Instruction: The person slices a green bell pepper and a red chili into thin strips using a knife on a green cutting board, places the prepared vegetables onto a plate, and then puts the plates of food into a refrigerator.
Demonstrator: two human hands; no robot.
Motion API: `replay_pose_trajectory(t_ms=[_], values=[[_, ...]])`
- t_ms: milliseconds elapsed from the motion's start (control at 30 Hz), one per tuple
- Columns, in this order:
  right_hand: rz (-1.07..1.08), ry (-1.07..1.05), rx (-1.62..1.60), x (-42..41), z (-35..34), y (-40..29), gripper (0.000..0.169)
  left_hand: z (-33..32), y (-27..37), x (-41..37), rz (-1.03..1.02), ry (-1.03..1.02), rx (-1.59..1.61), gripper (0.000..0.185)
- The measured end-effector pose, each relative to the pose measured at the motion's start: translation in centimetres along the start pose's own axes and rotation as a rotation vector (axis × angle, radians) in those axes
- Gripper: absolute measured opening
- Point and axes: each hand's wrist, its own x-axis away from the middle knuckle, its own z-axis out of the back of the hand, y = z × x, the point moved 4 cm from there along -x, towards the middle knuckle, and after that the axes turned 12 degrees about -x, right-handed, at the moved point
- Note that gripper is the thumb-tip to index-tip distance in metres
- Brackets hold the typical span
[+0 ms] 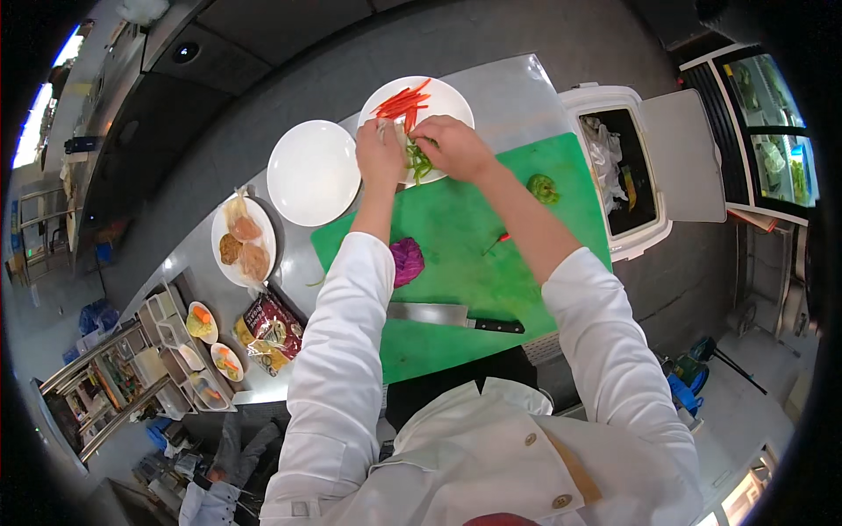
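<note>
Both my hands are over a white plate [454, 102] at the board's far edge. It bears red pepper strips [402, 102] and green pepper strips [418, 163]. My left hand [383, 154] has its fingers bent at some pale, thin pieces; its grip is partly hidden. The fingertips of my right hand [454, 148] are together just above the green strips; whether they pinch anything is unclear. On the green cutting board [460, 263] lie a piece of purple cabbage [408, 262], a cleaver-like kitchen knife [431, 313], a small red chilli [504, 237] and a green pepper piece [543, 189].
Left of the board are a bare white plate [314, 172], a plate of raw meat [243, 246], a printed food bag [270, 329], small dishes [202, 322] and plastic containers [168, 329]. An open white bin [648, 177] stands right. Another person [210, 503] is at lower left.
</note>
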Motion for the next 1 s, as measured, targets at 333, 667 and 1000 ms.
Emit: replay_pose_trajectory(t_ms=[333, 667, 1000], values=[[-0.233, -0.02, -0.141, 0.1, 3.1, -0.1, 0.024, 3.1, -0.4, -1.8, 0.071, -0.344, -0.036, 0.034], [-0.367, 0.041, -0.247, 1.3, 4.6, 1.4, 0.025, 4.6, -1.1, -1.9, 0.177, -0.333, 0.06, 0.023], [-0.494, 0.101, -0.345, 3.1, 5.8, 0.0, 0.026, 7.2, -0.6, -1.9, 0.254, -0.204, 0.428, 0.017]])
